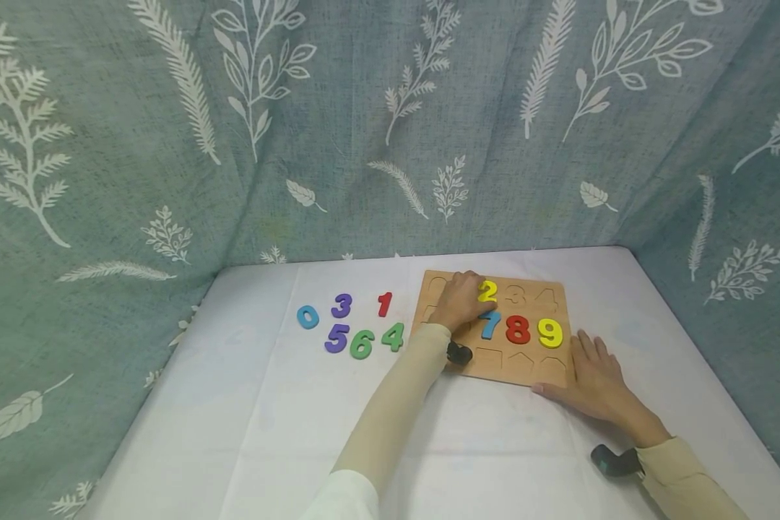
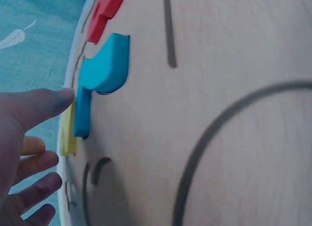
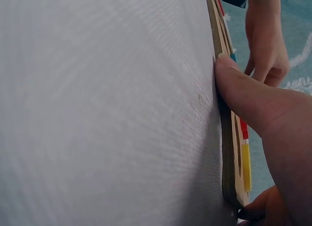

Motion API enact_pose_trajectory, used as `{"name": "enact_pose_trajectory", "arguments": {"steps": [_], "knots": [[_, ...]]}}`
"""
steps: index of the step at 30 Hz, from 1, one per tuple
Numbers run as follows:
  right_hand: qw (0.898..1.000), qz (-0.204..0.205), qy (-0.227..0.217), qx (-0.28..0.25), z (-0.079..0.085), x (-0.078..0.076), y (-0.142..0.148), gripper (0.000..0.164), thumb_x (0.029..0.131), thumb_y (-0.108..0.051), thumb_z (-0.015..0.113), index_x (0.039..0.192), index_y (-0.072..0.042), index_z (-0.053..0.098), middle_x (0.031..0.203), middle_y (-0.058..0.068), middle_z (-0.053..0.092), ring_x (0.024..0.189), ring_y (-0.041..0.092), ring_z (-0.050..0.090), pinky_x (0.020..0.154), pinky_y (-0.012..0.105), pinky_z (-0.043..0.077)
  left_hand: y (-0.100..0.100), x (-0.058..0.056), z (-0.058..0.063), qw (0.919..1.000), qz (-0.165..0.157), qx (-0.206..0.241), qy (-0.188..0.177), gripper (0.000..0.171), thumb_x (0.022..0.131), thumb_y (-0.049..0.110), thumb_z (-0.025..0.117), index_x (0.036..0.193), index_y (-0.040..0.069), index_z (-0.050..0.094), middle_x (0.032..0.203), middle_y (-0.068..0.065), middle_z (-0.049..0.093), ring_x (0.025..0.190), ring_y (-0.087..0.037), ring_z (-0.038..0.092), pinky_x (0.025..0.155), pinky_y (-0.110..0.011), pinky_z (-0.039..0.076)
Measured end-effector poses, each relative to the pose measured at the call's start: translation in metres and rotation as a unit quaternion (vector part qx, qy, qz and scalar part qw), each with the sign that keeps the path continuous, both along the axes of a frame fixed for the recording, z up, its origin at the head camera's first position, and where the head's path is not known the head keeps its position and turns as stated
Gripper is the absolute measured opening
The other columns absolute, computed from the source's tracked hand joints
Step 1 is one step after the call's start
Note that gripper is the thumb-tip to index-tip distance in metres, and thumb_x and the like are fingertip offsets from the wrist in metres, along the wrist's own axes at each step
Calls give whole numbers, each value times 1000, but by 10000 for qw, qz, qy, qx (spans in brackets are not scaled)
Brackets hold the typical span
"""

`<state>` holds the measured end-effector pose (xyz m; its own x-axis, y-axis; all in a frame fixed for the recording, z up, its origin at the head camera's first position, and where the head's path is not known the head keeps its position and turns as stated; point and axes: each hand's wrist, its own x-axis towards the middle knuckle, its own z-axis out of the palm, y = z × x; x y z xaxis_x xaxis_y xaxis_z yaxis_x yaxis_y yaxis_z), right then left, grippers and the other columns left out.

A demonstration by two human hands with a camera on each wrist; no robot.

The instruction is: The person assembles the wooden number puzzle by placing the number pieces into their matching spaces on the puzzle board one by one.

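A wooden number board with outlined slots lies on the table. My left hand reaches over its upper left part. The left thumb meets the yellow number 2, while the other fingers hover loosely spread above the board in the left wrist view. Below the 2 is a blue 7, followed by a red 8 and a yellow 9. At the board's lower right corner rests my right hand, its thumb against the front edge and its straight fingers along the right side. The left forearm hides some slots.
Left of the board lie loose numbers: a blue 0, purple 3, red 1, purple 5, green 6 and green 4. A white cloth covers the table. Patterned curtains surround it.
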<state>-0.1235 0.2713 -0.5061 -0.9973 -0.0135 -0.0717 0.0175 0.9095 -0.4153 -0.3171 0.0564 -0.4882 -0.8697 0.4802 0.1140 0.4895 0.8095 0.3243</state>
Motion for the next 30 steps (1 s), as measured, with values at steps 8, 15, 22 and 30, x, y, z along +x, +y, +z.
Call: {"name": "enact_pose_trajectory", "arguments": {"steps": [8, 15, 22, 30], "knots": [[9999, -57, -104, -52, 0, 0, -1, 129, 78, -66, 76, 155, 20, 18, 161, 44, 13, 147, 68, 10, 116, 80, 14, -22, 6, 21, 9987, 13, 498, -122, 59, 94, 43, 74, 141, 9, 64, 143, -7, 63, 129, -25, 59, 109, -40, 51], [9999, -56, -96, -3, 1, 0, 0, 129, 79, -66, 76, 155, 20, 17, 161, 44, 11, 147, 68, 9, 117, 80, 13, -54, 13, 41, 9972, 62, 748, -16, 63, 93, 47, 73, 142, 8, 62, 146, -8, 59, 138, -27, 52, 117, -47, 42], [9999, -96, -130, -57, 2, 1, -1, 129, 79, -65, 76, 155, 20, 16, 161, 44, 10, 148, 67, 7, 117, 80, 12, -86, 27, 62, 9950, 66, 969, 222, 64, 93, 48, 72, 142, 8, 62, 149, -12, 58, 143, -33, 49, 120, -54, 39], [9999, -83, -125, -56, 1, 1, -3, 128, 79, -64, 77, 155, 19, 16, 161, 44, 11, 148, 67, 8, 117, 80, 11, -126, 43, 73, 9917, 290, 1216, 297, 64, 93, 49, 73, 142, 9, 62, 147, -14, 59, 144, -36, 49, 122, -57, 37]]}}
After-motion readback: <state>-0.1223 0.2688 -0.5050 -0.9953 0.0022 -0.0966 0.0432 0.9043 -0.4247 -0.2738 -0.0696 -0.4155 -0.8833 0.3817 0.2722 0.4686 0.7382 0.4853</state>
